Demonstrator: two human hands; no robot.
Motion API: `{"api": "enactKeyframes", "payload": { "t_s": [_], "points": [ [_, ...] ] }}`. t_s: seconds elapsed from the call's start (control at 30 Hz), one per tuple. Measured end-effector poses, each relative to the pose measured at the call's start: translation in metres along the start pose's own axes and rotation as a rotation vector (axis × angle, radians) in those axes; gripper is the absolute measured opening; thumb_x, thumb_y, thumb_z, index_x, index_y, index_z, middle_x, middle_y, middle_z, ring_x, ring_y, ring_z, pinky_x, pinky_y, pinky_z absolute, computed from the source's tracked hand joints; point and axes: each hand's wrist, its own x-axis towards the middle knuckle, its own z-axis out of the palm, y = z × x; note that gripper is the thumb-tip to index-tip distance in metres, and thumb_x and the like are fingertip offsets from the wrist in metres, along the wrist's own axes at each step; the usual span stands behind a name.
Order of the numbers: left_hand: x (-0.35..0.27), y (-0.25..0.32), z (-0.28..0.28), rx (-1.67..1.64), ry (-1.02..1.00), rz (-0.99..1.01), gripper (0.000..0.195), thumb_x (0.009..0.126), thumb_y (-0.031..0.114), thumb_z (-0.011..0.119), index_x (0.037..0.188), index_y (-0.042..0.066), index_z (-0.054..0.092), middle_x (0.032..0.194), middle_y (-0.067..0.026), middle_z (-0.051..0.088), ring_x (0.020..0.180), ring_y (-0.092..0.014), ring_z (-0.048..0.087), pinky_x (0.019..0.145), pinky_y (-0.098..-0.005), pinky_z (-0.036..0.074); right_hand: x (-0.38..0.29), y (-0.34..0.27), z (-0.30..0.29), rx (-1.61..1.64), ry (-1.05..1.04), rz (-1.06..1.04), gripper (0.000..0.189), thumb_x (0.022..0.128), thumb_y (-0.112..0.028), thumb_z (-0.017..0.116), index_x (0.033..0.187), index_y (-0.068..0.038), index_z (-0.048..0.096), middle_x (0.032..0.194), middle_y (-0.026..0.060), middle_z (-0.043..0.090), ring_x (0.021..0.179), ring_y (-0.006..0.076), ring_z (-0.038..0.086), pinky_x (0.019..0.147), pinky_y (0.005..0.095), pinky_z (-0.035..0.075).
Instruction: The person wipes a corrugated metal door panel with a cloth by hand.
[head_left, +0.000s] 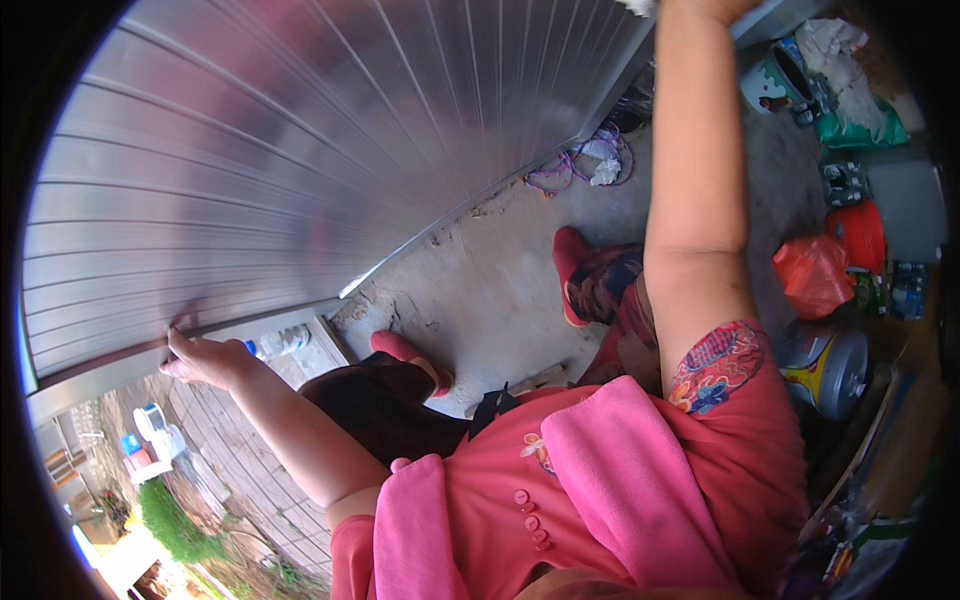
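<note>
A ribbed, shiny metal door (420, 135) fills the upper left. My left hand (206, 360) grips its near frame edge, with the thumb and fingers around the rim. My right arm is stretched up along the right side of the door. Only the lower part of my right hand (724, 9) shows at the top border, so its fingers are hidden. A bit of white material (637, 6), perhaps cloth, shows beside it at the door's far upper edge. A pink towel (630, 480) hangs around my neck.
Pink-and-blue rope (621, 157) lies on the concrete floor (495, 262) by the door's bottom. Along the right stand a paint bucket (776, 82), a red plastic bag (814, 274) and a clear plastic jug (829, 371). A plastic bottle (285, 341) is beyond the door edge, near outdoor paving (232, 442).
</note>
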Motion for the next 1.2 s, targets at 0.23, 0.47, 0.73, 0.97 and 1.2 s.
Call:
{"api": "enactKeyframes", "payload": {
  "t_s": [0.23, 0.47, 0.73, 0.97, 1.2],
  "points": [
    [0.017, -0.015, 0.005, -0.193, 0.003, 0.016, 0.047, 0.08, 0.017, 0.065, 0.114, -0.009, 0.044, 0.119, -0.0245, 0.044, 0.106, -0.034, 0.06, 0.081, -0.0448, 0.064, 0.013, 0.034, -0.006, -0.18, -0.227, -0.258, 0.065, 0.099, -0.041, 0.049, 0.141, 0.009, 0.048, 0.142, 0.0281, 0.055, 0.133, 0.0388, 0.051, 0.111, 0.0404, 0.038],
    [0.002, 0.018, 0.001, -0.458, 0.017, -0.03, 0.042, 0.079, 0.011, 0.069, 0.106, -0.008, 0.042, 0.114, -0.0249, 0.056, 0.094, -0.033, 0.067, 0.085, -0.0411, 0.067, -0.077, 0.109, -0.02, -0.221, -0.185, 0.055, 0.067, 0.097, -0.035, 0.053, 0.148, 0.007, 0.039, 0.147, 0.0284, 0.049, 0.137, 0.0381, 0.046, 0.114, 0.0406, 0.036],
    [0.005, 0.003, 0.015, -0.428, -0.002, -0.016, 0.032, 0.076, 0.01, 0.062, 0.1, -0.005, 0.046, 0.101, -0.0221, 0.06, 0.088, -0.033, 0.067, 0.08, -0.0446, 0.064, -0.122, 0.15, -0.078, 0.054, -0.13, 0.252, 0.065, 0.094, -0.029, 0.055, 0.148, 0.004, 0.039, 0.143, 0.0234, 0.052, 0.129, 0.0341, 0.052, 0.109, 0.0419, 0.039],
    [0.009, -0.009, 0.017, -0.372, -0.004, 0.045, 0.02, 0.08, 0.016, 0.056, 0.084, -0.003, 0.063, 0.087, -0.0162, 0.066, 0.081, -0.026, 0.067, 0.078, -0.0404, 0.061, -0.181, 0.178, -0.114, 0.016, 0.059, 0.511, 0.067, 0.093, -0.028, 0.053, 0.15, 0.006, 0.037, 0.149, 0.0213, 0.048, 0.133, 0.0307, 0.048, 0.113, 0.0392, 0.035],
    [0.019, -0.017, 0.002, -0.282, -0.04, 0.085, 0.029, 0.087, 0.025, 0.05, 0.084, 0.003, 0.068, 0.088, -0.0106, 0.068, 0.089, -0.023, 0.066, 0.088, -0.0407, 0.054, -0.225, 0.25, -0.154, -0.067, 0.125, 0.725, 0.062, 0.092, -0.033, 0.05, 0.139, 0.007, 0.05, 0.137, 0.0204, 0.058, 0.122, 0.0333, 0.056, 0.107, 0.0407, 0.042]
  ]
}}
